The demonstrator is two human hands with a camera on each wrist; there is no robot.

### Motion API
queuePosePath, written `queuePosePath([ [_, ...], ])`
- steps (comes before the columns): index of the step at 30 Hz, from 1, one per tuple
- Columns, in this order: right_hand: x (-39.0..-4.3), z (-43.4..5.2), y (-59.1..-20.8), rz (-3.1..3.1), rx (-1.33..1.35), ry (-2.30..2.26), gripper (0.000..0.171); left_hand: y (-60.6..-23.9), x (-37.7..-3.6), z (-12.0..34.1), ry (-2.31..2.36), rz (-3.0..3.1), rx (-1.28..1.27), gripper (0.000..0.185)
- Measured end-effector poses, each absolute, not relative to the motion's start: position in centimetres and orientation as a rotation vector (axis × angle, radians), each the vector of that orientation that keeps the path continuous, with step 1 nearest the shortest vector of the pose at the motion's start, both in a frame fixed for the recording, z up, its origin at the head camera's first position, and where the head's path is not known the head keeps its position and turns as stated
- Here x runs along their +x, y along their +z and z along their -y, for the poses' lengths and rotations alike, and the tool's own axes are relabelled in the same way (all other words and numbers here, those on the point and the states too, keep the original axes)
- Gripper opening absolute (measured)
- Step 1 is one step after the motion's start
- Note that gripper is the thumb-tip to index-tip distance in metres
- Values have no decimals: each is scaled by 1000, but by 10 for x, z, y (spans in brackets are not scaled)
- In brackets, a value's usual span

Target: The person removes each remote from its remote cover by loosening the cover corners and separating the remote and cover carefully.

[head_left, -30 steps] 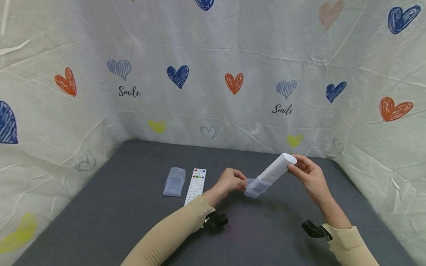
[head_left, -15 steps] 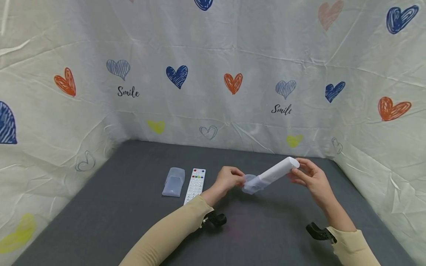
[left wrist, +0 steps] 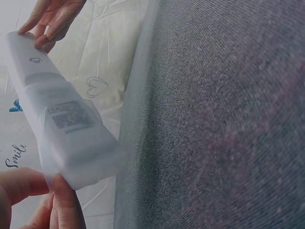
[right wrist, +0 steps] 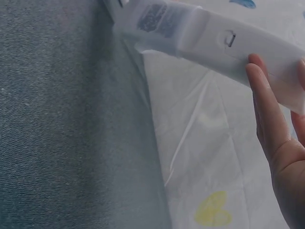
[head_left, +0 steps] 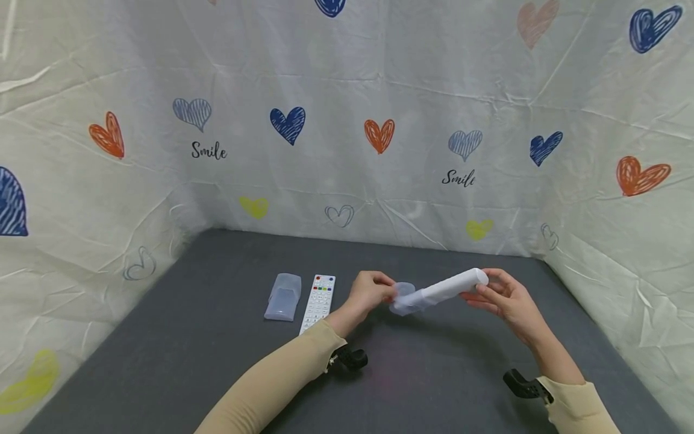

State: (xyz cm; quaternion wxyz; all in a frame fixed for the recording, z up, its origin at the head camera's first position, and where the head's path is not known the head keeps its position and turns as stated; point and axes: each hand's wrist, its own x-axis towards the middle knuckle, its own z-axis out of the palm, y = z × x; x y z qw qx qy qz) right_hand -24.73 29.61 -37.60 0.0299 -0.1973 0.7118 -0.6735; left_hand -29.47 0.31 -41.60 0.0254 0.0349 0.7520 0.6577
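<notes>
My left hand (head_left: 370, 294) pinches the edge of a translucent plastic remote cover (head_left: 410, 301) between thumb and fingers. Partly inside that cover is a white remote control (head_left: 458, 284), tilted and raised above the table. At its outer end, my right hand (head_left: 508, 296) holds it by thumb and fingers. Both wrist views show the back of the remote control (right wrist: 243, 43), with a small latch mark. A dark printed label shows through the cover (left wrist: 88, 143) in the left wrist view.
A second translucent cover (head_left: 284, 297) lies on the dark grey table (head_left: 217, 367), left of the hands. Beside it, a white remote control (head_left: 318, 299) lies buttons up, its near end hidden by the left forearm. A white cloth (head_left: 336, 181) printed with hearts stands around the table.
The remote control has tipped lower toward level, its outer end moving down and slightly right with my right hand. My left hand and the cover have shifted slightly left.
</notes>
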Motion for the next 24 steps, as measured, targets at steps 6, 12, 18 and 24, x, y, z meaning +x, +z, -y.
queuePosePath([
  [6,-245,-298,-379,-2162,-596,-2074,28,-414,-295,-2,2053,-2335,99,10],
  [12,-242,-299,-382,-2082,-641,-2074,11,-416,-295,-2,2073,-2368,107,11],
  [18,-241,-298,-384,-2020,-536,-2124,16,-416,-296,-4,2118,-2396,135,11],
  [24,-241,-299,-391,-2065,-444,-2089,8,-414,-296,-4,2196,-2393,153,12],
])
